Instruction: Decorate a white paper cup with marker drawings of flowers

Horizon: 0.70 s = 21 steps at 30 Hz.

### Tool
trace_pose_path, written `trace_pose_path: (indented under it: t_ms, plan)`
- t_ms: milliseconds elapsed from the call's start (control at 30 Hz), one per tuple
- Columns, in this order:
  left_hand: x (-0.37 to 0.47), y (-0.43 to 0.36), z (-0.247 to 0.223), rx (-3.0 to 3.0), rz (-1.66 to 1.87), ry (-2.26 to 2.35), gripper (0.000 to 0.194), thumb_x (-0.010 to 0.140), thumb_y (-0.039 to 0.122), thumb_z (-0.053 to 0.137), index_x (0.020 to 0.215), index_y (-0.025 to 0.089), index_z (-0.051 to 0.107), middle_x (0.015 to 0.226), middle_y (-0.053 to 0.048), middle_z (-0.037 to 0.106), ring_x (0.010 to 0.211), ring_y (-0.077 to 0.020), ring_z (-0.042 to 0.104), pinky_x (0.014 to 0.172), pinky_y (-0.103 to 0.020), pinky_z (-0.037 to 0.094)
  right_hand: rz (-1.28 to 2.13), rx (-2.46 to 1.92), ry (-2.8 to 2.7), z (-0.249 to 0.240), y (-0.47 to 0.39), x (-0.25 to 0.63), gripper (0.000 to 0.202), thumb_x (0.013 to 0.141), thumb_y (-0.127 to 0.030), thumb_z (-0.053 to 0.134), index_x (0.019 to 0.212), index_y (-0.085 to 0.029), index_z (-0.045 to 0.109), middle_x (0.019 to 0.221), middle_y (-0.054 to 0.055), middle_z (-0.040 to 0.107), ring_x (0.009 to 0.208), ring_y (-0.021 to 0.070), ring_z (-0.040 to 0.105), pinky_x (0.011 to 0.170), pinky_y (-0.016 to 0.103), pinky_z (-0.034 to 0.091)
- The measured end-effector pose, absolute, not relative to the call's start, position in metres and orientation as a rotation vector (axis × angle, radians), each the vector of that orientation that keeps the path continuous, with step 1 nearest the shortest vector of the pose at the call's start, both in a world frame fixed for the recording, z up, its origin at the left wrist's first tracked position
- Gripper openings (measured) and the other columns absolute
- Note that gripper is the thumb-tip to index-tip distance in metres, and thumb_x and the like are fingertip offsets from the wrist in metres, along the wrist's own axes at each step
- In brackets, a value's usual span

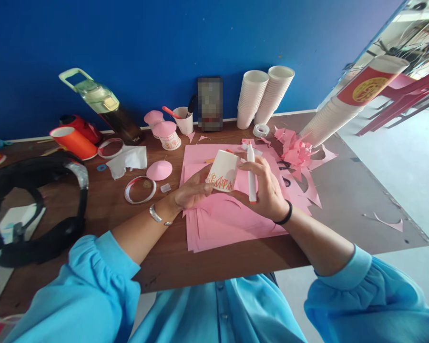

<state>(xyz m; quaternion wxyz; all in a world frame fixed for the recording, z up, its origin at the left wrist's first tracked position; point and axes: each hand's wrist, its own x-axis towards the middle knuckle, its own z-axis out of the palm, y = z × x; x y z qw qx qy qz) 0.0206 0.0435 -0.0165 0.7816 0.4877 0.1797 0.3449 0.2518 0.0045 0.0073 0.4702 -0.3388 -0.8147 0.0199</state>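
A white paper cup (pixel 224 166), upside down and a little tilted, is between my hands above the pink paper sheets (pixel 214 228). Orange-red flower and grass drawings run along its lower edge. My left hand (pixel 195 188) grips the cup from its left side. In my right hand (pixel 266 188) a white marker (pixel 251 171) stands upright between thumb and fingers, and those fingers also touch the cup's right side. Left of the paper are two finished-looking cups with pink cone tops, the nearer decorated cup (pixel 170 142) bearing similar drawings. A loose pink cone (pixel 159 170) lies close by.
Stacks of white cups (pixel 250 100) stand by the blue wall beside a tape roll (pixel 261 130). A phone (pixel 210 105) leans there near a cup of pens (pixel 184 121). Crumpled pink scraps (pixel 295 147) lie right; a bottle (pixel 107 107) and black headgear (pixel 35 209) are left.
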Motion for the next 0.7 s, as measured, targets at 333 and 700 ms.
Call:
trace_pose_path:
  t_ms: [333,700]
  plan:
    - [0.024,0.041,-0.008,0.996,0.719,0.349,0.051,0.084,0.047,0.086,0.127,0.024,0.074,0.117,-0.011,0.082,0.111,-0.0327,0.078,0.104,-0.049,0.056,0.167,-0.83,-2.013,0.007,0.005,0.253,0.067,0.094,-0.036,0.082,0.146,-0.031,0.04,0.148,0.017,0.063,0.142,0.0369,0.061,0.114,0.062,0.055]
    - [0.025,0.042,-0.011,0.973,0.806,0.432,0.055,0.079,0.037,0.092,0.129,0.024,0.073,0.119,-0.008,0.081,0.111,-0.0272,0.077,0.104,-0.044,0.058,0.083,-0.861,-2.009,0.003,0.008,0.254,0.066,0.094,-0.036,0.08,0.148,-0.029,0.042,0.145,0.017,0.064,0.133,0.0372,0.066,0.108,0.061,0.058]
